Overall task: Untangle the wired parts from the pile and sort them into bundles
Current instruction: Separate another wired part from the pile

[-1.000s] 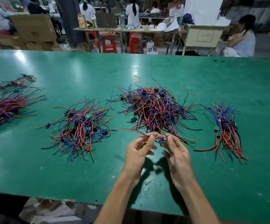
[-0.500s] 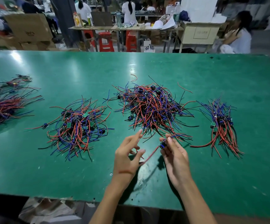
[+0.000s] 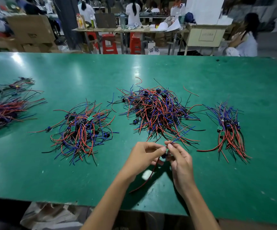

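Both hands meet just above the green surface (image 3: 35, 171), near its front edge. The left hand (image 3: 142, 156) and right hand (image 3: 179, 161) each pinch one wired part (image 3: 163, 156) between fingertips; its red lead trails down-left toward the person, its blue lead points up-right toward the big tangled pile (image 3: 157, 112). A sorted bundle (image 3: 229, 128) lies right, another pile (image 3: 83, 130) left

The person's two arms are bare all the way down, with no sleeves, and the left hand (image 3: 142, 155) and the right hand (image 3: 179, 161) have short nails and wear no gloves, rings or watch.
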The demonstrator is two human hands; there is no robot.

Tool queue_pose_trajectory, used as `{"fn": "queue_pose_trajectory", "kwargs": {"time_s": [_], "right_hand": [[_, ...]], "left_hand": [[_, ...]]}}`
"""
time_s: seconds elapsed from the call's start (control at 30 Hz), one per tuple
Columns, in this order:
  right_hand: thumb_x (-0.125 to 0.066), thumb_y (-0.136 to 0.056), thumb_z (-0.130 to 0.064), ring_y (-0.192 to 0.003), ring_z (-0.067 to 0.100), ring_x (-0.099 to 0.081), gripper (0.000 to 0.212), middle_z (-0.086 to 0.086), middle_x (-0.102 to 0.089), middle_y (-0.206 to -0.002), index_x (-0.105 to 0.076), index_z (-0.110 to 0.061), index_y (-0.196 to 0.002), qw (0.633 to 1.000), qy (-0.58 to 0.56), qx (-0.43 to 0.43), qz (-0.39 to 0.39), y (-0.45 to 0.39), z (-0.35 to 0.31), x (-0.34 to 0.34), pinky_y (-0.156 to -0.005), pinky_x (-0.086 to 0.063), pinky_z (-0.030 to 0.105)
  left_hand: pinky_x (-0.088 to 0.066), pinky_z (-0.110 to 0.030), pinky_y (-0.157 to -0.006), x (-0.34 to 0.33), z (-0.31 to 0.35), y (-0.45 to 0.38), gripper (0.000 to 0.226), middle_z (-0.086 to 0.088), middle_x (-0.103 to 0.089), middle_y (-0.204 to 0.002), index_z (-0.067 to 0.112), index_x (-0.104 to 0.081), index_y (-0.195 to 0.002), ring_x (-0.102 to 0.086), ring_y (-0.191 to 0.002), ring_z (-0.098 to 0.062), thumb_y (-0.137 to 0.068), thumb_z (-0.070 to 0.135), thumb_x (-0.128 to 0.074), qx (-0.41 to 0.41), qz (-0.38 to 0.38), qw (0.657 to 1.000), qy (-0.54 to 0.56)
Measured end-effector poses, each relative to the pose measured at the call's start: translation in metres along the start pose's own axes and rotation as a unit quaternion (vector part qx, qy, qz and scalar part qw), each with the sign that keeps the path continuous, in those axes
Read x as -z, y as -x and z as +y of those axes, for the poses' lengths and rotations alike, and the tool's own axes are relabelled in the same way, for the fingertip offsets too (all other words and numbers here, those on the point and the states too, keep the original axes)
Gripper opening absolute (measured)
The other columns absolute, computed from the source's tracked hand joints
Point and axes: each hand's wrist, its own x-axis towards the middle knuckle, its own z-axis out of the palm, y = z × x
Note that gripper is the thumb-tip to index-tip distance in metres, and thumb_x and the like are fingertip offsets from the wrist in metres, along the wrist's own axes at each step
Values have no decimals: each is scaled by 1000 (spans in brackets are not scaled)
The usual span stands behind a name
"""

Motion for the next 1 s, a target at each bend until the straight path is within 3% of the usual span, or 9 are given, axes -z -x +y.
{"fn": "queue_pose_trajectory", "kwargs": {"time_s": [0.07,0.13,0.23,0.33,0.47,0.73,0.87,1.0], "right_hand": [[-72,-82,-26,-81,24,-63,15,17,-63,-92,-77,-16,-92,1000,15,7,19,-3,5,3,-78,-58,56],[-72,-87,-25,-91,28,-62,12,19,-61,-102,-79,-18,-94,997,64,37,39,-5,10,5,-89,-51,57],[-68,-92,-27,-95,19,-67,13,0,-66,-104,-80,-26,-98,979,168,105,41,-6,15,5,-85,-54,32],[-64,-91,-34,-97,19,-69,17,-7,-66,-102,-80,-30,-99,968,219,114,35,-7,20,6,-87,-55,37],[-66,-96,-19,-96,17,-70,19,-6,-72,-100,-81,-31,-93,966,235,100,42,-9,23,8,-90,-55,41],[-67,-95,-14,-95,20,-71,22,-1,-74,-99,-82,-28,-88,964,242,99,42,-9,26,4,-81,-57,36],[-61,-81,-30,-78,6,-67,20,-5,-75,-87,-80,-28,-78,968,224,83,74,-9,25,-6,-65,-51,19],[-60,-89,-20,-82,7,-68,28,-7,-75,-89,-79,-29,-71,965,223,79,114,-18,29,-15,-74,-53,28]], "left_hand": [[-56,-22,-62,-5,-2,-1,18,-5,-78,-91,9,-76,-109,-71,-66,-14,-92,13,-71,5,5,1000,25],[-52,-19,-56,-8,-3,-1,14,-2,-78,-84,10,-77,-104,-67,-58,-11,-92,10,-71,9,15,999,27],[-50,-18,-55,-8,-9,0,11,-6,-77,-83,10,-79,-96,-65,-55,-12,-92,11,-70,14,42,999,22],[-47,-20,-54,-8,-17,2,13,-13,-77,-85,12,-81,-89,-63,-56,-16,-93,15,-69,-3,64,997,33],[-44,-15,-50,-11,-25,6,16,-4,-74,-72,16,-82,-86,-60,-53,-9,-93,10,-69,-50,76,994,67],[-43,-15,-50,-15,-34,5,15,3,-71,-64,15,-83,-89,-56,-54,-6,-93,10,-69,-81,86,991,67],[-32,-23,-49,-15,-41,1,28,-2,-54,-54,-1,-76,-73,-43,-52,-12,-94,15,-68,-78,97,992,36],[-19,-31,-52,-14,-42,-4,43,-3,-40,-53,0,-60,-54,-31,-57,-13,-94,16,-67,-77,103,991,33]]}}
